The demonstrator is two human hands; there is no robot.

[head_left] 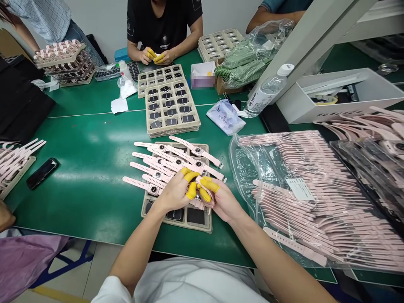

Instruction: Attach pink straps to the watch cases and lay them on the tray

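My left hand (175, 191) and my right hand (225, 202), both with yellow finger cots, meet above a beige compartment tray (206, 227). Pinched between their fingertips is a pink watch strap (198, 180); the fingers cover most of it, and whether a watch body is joined to it I cannot tell. Several smartwatches with pink straps (178, 162) lie slantwise across the tray, backs up, with round sensors showing. Square black pieces (175, 214) sit in the tray's near compartments, partly under my left wrist.
On the right lies a clear bag of pink straps (303, 191). Ahead are stacked watch trays (173, 126), a purple packet (225, 117), a water bottle (268, 90) and a white bin (341, 105). A black phone-like object (42, 173) lies left. A co-worker (164, 33) sits opposite.
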